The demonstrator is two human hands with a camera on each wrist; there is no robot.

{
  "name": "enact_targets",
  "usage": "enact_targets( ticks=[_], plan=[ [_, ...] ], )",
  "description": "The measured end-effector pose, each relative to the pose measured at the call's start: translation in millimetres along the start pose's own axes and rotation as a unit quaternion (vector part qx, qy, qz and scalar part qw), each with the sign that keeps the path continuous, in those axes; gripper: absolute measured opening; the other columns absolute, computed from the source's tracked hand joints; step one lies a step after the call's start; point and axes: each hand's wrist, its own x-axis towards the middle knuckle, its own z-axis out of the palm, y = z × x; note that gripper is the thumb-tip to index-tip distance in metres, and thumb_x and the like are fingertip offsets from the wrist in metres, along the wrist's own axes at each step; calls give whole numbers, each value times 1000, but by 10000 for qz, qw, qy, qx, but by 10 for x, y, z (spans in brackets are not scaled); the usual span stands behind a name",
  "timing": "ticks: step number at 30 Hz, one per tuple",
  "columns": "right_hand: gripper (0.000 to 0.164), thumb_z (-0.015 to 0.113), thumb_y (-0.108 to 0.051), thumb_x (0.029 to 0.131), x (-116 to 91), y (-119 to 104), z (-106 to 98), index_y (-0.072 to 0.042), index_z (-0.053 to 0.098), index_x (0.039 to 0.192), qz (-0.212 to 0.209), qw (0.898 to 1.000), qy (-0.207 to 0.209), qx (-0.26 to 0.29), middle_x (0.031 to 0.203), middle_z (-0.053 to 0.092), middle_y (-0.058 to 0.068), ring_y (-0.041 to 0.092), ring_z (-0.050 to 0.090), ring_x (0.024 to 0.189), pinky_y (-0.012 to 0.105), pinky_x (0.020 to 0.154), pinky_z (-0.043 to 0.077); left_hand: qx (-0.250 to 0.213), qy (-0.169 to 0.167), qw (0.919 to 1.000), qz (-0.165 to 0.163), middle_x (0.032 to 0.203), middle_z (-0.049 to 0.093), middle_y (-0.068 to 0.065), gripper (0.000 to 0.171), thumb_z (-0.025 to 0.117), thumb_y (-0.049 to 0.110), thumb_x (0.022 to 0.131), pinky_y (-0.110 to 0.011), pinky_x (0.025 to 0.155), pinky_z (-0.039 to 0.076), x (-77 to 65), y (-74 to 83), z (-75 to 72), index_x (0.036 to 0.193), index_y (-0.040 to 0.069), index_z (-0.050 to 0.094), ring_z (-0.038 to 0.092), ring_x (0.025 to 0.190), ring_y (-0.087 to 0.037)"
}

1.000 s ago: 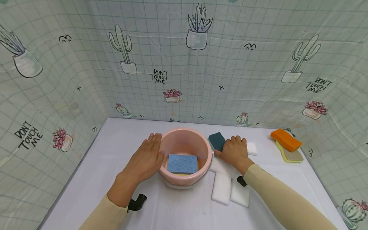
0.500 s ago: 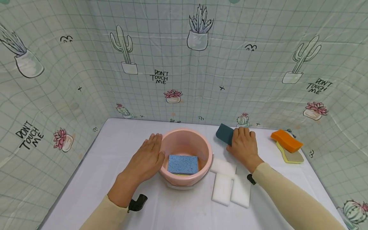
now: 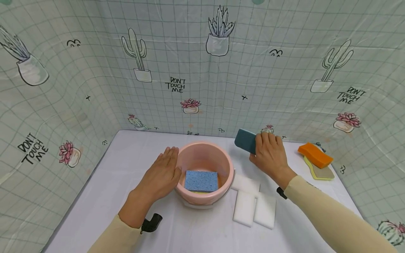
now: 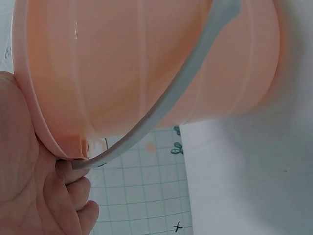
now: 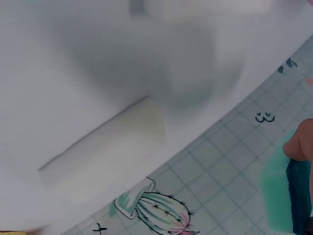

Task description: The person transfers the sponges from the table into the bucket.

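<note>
My left hand (image 3: 161, 174) rests with extended fingers against the left rim of a pink bucket (image 3: 202, 199). In the left wrist view the bucket's grey handle (image 4: 166, 100) hangs beside those fingers. A blue sponge (image 3: 200, 181) lies inside the bucket, with a sliver of yellow below it. My right hand (image 3: 271, 154) grips a scouring sponge (image 3: 245, 140) by one end, above the table's back edge. The right wrist view shows its dark teal scouring side and green foam (image 5: 276, 191), with the thumb on it.
Three white sponges (image 3: 244, 207) lie right of the bucket. Another white block (image 5: 107, 152) shows in the right wrist view near the back edge. An orange sponge (image 3: 315, 154) leans on a yellow-edged beige one (image 3: 322, 172) at the far right. Patterned cloth (image 3: 202, 70) walls the table.
My right hand has lifted the teal scouring sponge from beside the bucket and moved it right and up. This uncovered the white sponges. My left hand has stayed at the bucket.
</note>
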Motion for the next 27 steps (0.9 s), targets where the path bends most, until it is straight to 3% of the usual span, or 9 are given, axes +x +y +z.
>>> enact_targets(
  ticks=[12, 20, 24, 27],
  plan=[
    [75, 85, -43, 78, 165, -149, -369, 5, 45, 119, -502, 9927, 1071, 221, 110, 49, 23, 42, 49, 100, 49, 78, 41, 83, 17, 10000, 44, 171, 27, -24, 67, 42, 30, 111, -55, 132, 19, -7, 0, -6, 163, -8, 25, 18, 162, -38],
    [68, 81, -37, 78, 316, -406, -616, 4, 45, 117, -978, 9743, 1987, 404, 111, 49, 23, 42, 48, 98, 52, 80, 41, 103, -13, 9999, 23, 171, 27, -25, 66, 42, 29, 111, -55, 132, 19, -10, 1, -19, 163, -9, 25, 18, 162, -39],
    [65, 80, -36, 78, 342, -583, -716, 4, 46, 116, -1168, 9672, 2191, 534, 111, 51, 22, 41, 49, 98, 50, 79, 41, 88, -57, 9999, 21, 171, 27, -25, 66, 41, 28, 111, -55, 132, 18, -10, 12, -31, 163, -8, 25, 18, 162, -39],
    [65, 81, -38, 77, 341, -724, -783, 3, 49, 116, -1246, 9681, 2095, 583, 110, 54, 21, 40, 52, 98, 50, 79, 44, 83, -87, 9999, 12, 172, 26, -24, 65, 40, 28, 111, -54, 133, 18, -11, 17, -40, 164, -8, 24, 18, 163, -38]
  ],
)
